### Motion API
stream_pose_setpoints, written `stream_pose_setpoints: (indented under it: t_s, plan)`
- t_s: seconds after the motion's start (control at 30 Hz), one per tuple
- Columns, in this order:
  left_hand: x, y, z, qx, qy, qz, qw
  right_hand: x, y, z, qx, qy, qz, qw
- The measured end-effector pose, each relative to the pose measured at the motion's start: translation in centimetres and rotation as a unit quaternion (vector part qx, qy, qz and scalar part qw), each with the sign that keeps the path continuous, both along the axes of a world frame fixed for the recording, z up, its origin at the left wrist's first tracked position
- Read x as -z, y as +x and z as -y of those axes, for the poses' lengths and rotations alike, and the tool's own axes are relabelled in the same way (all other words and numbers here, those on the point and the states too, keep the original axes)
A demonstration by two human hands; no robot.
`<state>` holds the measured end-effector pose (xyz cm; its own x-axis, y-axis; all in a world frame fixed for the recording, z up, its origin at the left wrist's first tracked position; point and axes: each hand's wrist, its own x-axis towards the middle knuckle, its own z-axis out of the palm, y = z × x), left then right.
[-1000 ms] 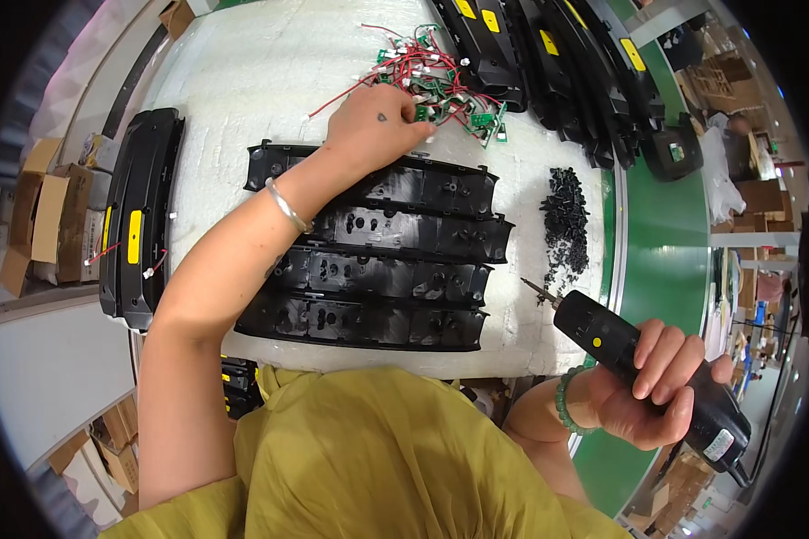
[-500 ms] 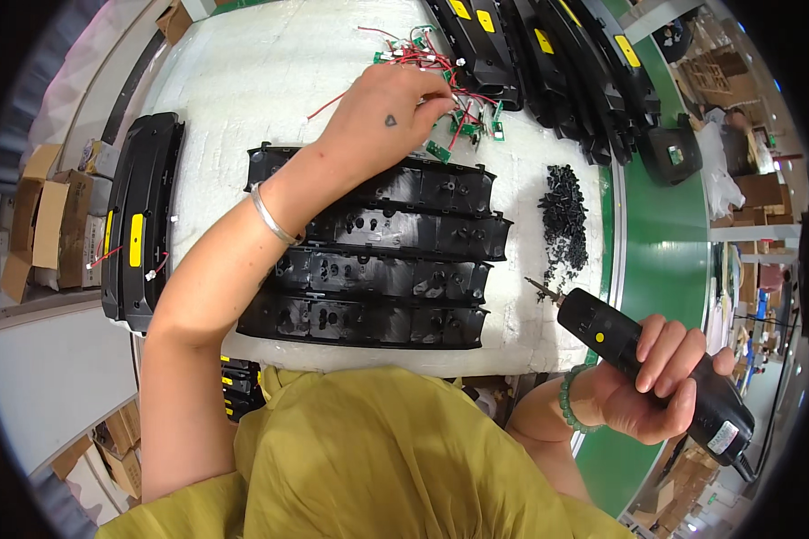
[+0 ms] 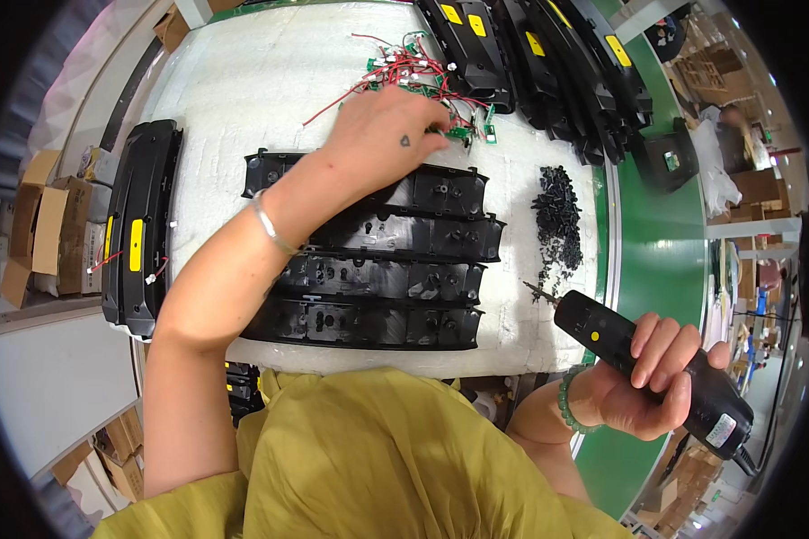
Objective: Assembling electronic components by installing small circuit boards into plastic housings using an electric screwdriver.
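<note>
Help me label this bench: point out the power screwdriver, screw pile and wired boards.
Power screwdriver (image 3: pixel 614 341): head view, black body's front.
Screw pile (image 3: pixel 557 214): head view, middle.
Wired boards (image 3: pixel 411 66): head view, red wires.

Widest open room: bare white mat (image 3: pixel 243 76) up and left of my left hand (image 3: pixel 391 130). Wire-and-board tangle (image 3: pixel 409 67) blocks straight ahead; black casings with yellow labels (image 3: pixel 548 85) wall off upper right. Row of 4 open casings (image 3: pixel 382 232) fills the middle, packed close, my left forearm (image 3: pixel 220 269) crossing over their left side. 2 casings (image 3: pixel 139 234) bound the far left. Narrow lane between the row's right ends and the screw pile (image 3: pixel 559 216); the screwdriver (image 3: pixel 607 337) in my right hand (image 3: pixel 661 377) pokes its bit into the lower end. Clearance under my left palm hidden, can't really judge.
</note>
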<state>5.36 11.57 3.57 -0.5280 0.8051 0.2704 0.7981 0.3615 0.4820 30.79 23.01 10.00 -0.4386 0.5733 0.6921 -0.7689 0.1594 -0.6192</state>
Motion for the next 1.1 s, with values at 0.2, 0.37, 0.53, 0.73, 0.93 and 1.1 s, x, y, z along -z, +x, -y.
stream_pose_setpoints:
  t_s: [0.2, 0.37, 0.53, 0.73, 0.93, 1.1]
  plan:
    - [-0.5, -0.7, 0.7, 0.028, 0.124, -0.008, 0.992, 0.3, -0.2, 0.0, 0.001, -0.006, -0.005, 1.0]
    - [0.0, -2.2, -0.8, 0.024, 0.256, -0.224, 0.94, 0.3, -0.4, 0.1, 0.011, 0.004, 0.005, 1.0]
    - [-3.3, -3.5, -3.3, -0.031, 0.278, -0.293, 0.914, -0.2, -0.1, 0.3, 0.01, 0.01, 0.0, 1.0]
    - [-7.8, -1.1, -0.9, 0.027, 0.314, 0.118, 0.942, 0.0, 0.5, 0.5, 0.03, 0.0, -0.002, 1.0]
    - [-6.2, 0.3, 6.4, -0.024, 0.3, 0.146, 0.943, 0.2, 0.0, 0.8, -0.016, -0.001, 0.01, 1.0]
    - [-7.7, 5.0, 15.2, 0.046, 0.187, 0.292, 0.937, 0.2, -0.6, 2.5, -0.087, -0.028, -0.039, 0.995]
